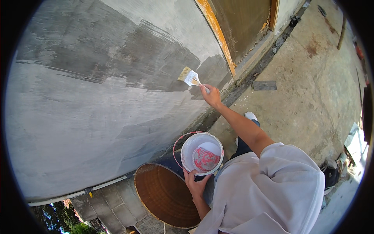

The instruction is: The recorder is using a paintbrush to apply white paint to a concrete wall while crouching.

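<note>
A wide paintbrush (191, 77) with pale bristles and a white-smeared handle is gripped in my right hand (210, 96), arm stretched out ahead. Its bristle tips are at the grey wall (105, 105), beside a dark wet-looking band; whether they touch it I cannot tell. Lower down, my left hand (196, 185) is closed on the rim of a white paint bucket (186, 150). White liquid and a red-and-white smeared patch show inside the bucket. A thin reddish handle loops out over its left side.
Just left of the bucket stands a large rusty open drum (163, 199). An orange-edged door frame (218, 35) interrupts the wall at the top. A dark flat slab (264, 85) lies on the concrete floor (296, 101) near the wall's base. Assorted clutter (333, 173) sits at the right.
</note>
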{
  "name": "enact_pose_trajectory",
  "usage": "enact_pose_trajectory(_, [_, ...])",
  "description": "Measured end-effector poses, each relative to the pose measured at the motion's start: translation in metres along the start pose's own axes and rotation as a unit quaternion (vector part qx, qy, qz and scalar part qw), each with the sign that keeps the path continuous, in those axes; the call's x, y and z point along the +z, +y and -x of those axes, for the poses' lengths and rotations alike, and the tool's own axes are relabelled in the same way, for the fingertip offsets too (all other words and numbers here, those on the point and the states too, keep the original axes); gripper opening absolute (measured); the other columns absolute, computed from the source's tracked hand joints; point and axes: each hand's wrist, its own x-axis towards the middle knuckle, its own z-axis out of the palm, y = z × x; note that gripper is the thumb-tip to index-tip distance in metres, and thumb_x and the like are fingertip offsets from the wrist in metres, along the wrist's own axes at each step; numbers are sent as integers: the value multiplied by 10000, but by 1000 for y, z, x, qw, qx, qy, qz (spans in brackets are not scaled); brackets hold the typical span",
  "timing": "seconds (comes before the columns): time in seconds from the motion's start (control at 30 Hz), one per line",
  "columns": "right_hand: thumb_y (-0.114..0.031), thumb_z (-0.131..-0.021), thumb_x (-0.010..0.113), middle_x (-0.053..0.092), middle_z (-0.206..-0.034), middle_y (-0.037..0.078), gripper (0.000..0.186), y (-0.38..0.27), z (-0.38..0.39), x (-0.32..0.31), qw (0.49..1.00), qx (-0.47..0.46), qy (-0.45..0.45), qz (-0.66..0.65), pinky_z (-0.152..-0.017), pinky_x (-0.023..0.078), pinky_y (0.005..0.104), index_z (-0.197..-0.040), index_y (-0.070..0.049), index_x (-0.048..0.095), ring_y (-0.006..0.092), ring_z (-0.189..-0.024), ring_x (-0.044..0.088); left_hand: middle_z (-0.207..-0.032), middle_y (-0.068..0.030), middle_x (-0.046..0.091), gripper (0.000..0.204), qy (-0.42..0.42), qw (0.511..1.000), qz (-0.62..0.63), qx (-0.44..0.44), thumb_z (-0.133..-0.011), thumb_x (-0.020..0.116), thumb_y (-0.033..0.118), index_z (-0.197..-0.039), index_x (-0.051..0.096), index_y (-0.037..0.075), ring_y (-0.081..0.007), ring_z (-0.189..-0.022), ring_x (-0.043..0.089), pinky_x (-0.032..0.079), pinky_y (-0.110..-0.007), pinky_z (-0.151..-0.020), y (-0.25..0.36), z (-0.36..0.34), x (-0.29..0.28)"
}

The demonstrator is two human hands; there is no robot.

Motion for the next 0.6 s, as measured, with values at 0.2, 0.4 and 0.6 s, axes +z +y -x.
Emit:
enact_pose_trajectory(0.2, [-479,-928,566,700,-932,293,489,38,-28,-18,990,103,27,88,-881,526,504,-1068,-47,748,466,-972,667,-1360,-243,525,511,8,1000,7,-15,-549,953,106,-912,611,-8,-399,-1197,572,515,-422,-920,6,-6,10])
enact_pose_trajectory(0.4, [-399,-976,578,735,-885,208,450,-105,-24,-58,1000,2,-22,-15,-762,527,398,-1036,19,733,303,-834,718,-1382,-222,505,546,11,998,-15,-64,-536,958,75,-945,607,-11,-362,-1212,573,542,-406,-901,27,-21,9])
enact_pose_trajectory(0.6, [-316,-1012,576,742,-894,133,383,-147,-14,-88,980,-126,-72,-137,-771,495,318,-1025,35,728,146,-828,637,-1357,-219,504,550,62,996,26,-57,-536,959,71,-944,602,-18,-351,-1212,574,553,-391,-890,36,-33,18])
